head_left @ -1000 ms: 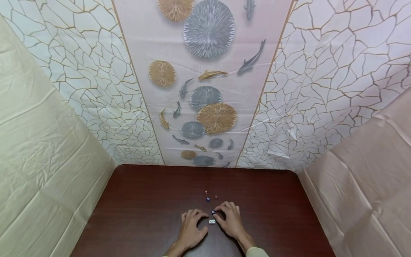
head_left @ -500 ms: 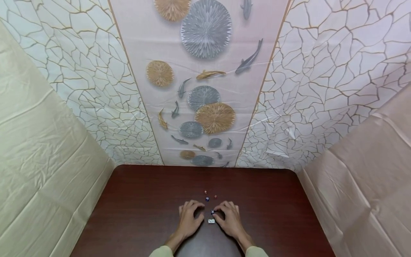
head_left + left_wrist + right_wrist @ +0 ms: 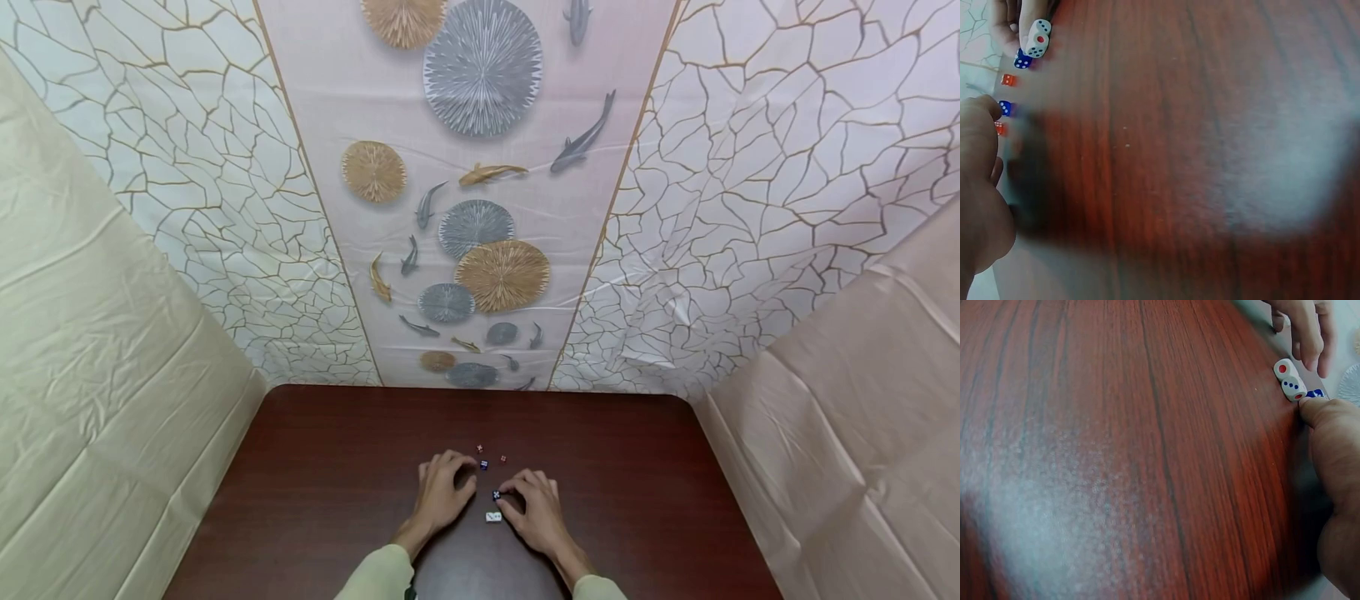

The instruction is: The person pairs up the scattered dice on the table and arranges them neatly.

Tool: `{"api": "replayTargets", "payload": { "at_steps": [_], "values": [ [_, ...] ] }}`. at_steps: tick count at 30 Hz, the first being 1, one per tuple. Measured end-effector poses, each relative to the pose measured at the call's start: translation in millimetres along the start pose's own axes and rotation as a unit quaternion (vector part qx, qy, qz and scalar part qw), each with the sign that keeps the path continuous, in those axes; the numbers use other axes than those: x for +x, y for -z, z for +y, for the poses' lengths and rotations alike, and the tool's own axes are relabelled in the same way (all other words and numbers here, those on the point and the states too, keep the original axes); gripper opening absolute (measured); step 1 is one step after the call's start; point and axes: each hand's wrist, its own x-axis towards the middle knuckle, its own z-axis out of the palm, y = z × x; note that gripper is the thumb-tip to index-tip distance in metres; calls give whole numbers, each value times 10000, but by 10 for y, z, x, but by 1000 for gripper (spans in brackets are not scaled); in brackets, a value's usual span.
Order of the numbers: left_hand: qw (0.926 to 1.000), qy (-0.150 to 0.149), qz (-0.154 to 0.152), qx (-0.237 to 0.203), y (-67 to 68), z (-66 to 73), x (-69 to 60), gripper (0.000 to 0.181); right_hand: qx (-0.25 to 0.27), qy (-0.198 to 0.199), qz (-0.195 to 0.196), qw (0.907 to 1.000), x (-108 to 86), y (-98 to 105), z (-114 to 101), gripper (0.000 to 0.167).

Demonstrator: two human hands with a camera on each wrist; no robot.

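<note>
Right-hand grip has the near blue die pinched thumb-to-index beyond the white dice — left-hand grip is kinda loosely arched, index tip just beside the far blue die on the counter.

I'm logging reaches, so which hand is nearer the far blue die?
Left. The left hand is beside the far blue die; the right hand is farther off, at the near blue die.

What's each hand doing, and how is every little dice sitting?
Left hand: relaxed, beside the far blue die.
Right hand: pinching the near blue die.
Far blue die: on the table.
Near blue die: between fingers.
White dice: two, touching side by side.
Left orange die: apart from the right orange die.
Right orange die: on the table.
</note>
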Motion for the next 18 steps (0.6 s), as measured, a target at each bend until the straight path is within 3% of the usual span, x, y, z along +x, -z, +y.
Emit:
{"api": "replayTargets", "payload": {
  "at_steps": [6, 12, 18],
  "values": [
    [9999, -79, -61, 17, -17, 8, 78, 23, -4, -54, -46, 10000, 1, 10, -4, 19],
    [9988, 159, -474, -15, -26, 8, 145, 24, -92, -77, -81, 9999, 2, 18, -13, 19],
    [9981, 183, -578, 68, -64, -30, 174, 25, -24, -111, -114, 9999, 10, 19, -19, 18]
  ]
}}
